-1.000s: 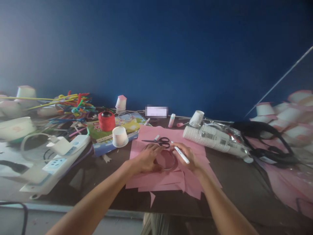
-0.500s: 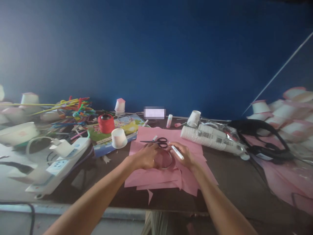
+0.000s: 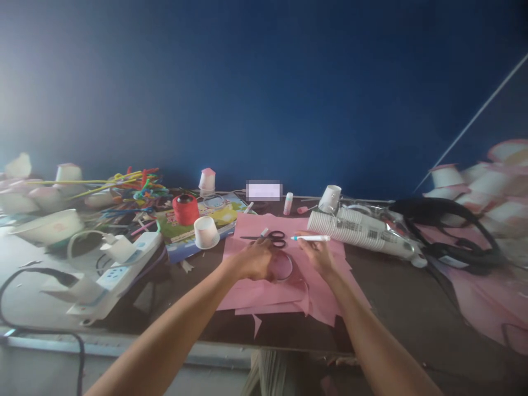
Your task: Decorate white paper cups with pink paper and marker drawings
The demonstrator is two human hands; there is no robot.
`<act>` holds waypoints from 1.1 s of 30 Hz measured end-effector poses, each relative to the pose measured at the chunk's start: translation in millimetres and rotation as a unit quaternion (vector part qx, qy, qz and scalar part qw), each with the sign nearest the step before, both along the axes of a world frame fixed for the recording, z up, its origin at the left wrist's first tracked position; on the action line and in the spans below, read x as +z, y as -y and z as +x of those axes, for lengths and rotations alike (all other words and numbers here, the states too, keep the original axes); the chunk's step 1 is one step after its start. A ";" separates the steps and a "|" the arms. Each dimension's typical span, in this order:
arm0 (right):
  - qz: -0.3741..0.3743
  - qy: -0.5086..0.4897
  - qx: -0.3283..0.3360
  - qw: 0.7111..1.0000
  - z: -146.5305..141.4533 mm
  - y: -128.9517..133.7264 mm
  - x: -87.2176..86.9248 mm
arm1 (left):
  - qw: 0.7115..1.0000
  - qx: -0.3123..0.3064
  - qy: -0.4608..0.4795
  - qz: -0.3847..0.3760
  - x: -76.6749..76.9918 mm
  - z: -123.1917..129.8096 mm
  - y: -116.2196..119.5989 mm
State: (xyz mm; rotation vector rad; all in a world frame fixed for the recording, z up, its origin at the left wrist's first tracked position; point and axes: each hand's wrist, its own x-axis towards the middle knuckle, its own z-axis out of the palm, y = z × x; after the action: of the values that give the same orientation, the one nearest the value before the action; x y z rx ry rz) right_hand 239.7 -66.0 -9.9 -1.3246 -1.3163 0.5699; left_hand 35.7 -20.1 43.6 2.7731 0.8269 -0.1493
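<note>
In my right hand (image 3: 319, 257) is a white marker (image 3: 315, 238), its blue tip pointing left above the pink paper (image 3: 325, 297). My left hand (image 3: 256, 259) is curled at the left edge of a thin round ring (image 3: 291, 269) lying on the paper, with pink showing through its middle. The fingertips are partly hidden. Just beyond my left hand lie black-handled scissors (image 3: 278, 235), blades to the left. A small white cap (image 3: 264, 232) lies close to the blades.
A paper cup (image 3: 206, 234) and red thread spool (image 3: 185, 210) stand on a colourful sheet at left. Stacked paper cups (image 3: 358, 232) lie at right, near a black strap (image 3: 470, 220). A glue stick (image 3: 288, 203) stands at the back. A power strip (image 3: 117, 275) is left.
The marker has turned in my right hand from pointing toward me to lying nearly level, blue tip left. My left hand stays at the ring. The whole view has shifted slightly.
</note>
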 end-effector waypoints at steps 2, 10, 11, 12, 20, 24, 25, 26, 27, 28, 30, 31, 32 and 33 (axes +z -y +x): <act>-0.016 -0.009 -0.003 1.000 -0.8 2.6 4.2 | 1.000 0.005 -0.011 0.014 0.9 1.9 0.4; -0.056 -0.052 0.006 0.997 -5.1 2.7 4.9 | 0.998 0.011 -0.052 0.030 6.6 10.1 2.9; -0.056 -0.052 0.005 0.997 -5.0 2.3 4.8 | 0.998 0.013 -0.055 0.029 7.4 10.7 3.4; -0.055 -0.053 0.005 0.997 -4.8 2.0 4.9 | 0.998 0.013 -0.058 0.028 8.0 11.2 3.7; -0.049 -0.038 -0.001 0.998 -5.2 2.3 4.9 | 0.997 0.016 -0.070 0.023 9.3 12.7 4.3; -0.039 -0.014 -0.007 0.999 -4.9 0.4 0.7 | 0.997 0.015 -0.074 0.021 10.5 14.2 4.4; -0.036 -0.006 -0.008 0.999 -4.8 -0.1 -0.3 | 0.997 0.015 -0.075 0.023 10.7 14.5 4.4; -0.035 0.001 -0.010 0.999 -4.5 -0.5 -1.3 | 0.997 0.014 -0.076 0.024 10.9 14.8 4.3; -0.034 0.007 -0.009 0.999 -4.3 -0.9 -2.2 | 0.997 0.014 -0.076 0.025 11.0 15.0 4.2; -0.033 0.013 -0.008 0.999 -4.1 -1.4 -3.0 | 0.997 0.013 -0.075 0.025 11.0 15.1 4.0; -0.031 0.023 -0.004 0.999 -3.6 -2.4 -4.3 | 0.997 0.010 -0.074 0.026 10.7 15.4 3.6; -0.029 0.027 -0.002 0.999 -3.3 -3.0 -4.9 | 0.997 0.009 -0.075 0.028 10.4 15.5 3.4; -0.027 0.030 0.000 0.999 -3.0 -3.7 -5.5 | 0.997 0.010 -0.077 0.029 10.2 15.7 3.2; -0.026 0.034 0.002 0.999 -2.7 -4.3 -6.1 | 0.996 0.011 -0.079 0.031 10.0 15.8 3.1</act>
State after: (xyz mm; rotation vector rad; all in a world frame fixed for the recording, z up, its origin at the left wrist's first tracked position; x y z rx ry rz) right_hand 237.0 -61.7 -15.9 -1.3942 -1.3671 0.5701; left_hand 51.5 -23.2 53.6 2.8368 0.9141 -0.3489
